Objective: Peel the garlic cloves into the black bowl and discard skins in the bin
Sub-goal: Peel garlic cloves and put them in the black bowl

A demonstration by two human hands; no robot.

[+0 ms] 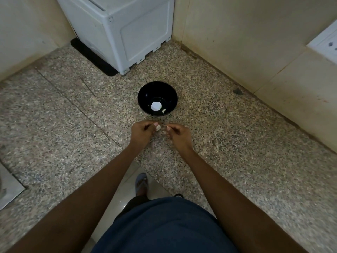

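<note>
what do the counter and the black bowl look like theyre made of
The counter looks like polished granite or terrazzo: speckled grey, pink and black grains with faint seams between slabs. The black bowl looks like glossy plastic or glazed ceramic, since small highlights shine on its inner wall; the picture cannot settle which.

— Home kitchen, by the look: speckled granite countertop (237,143) running into a tiled corner.
— White appliance (127,33) at the back edge, wall socket (326,42) on the right, steel sink (7,189) rim at the left edge.
</note>
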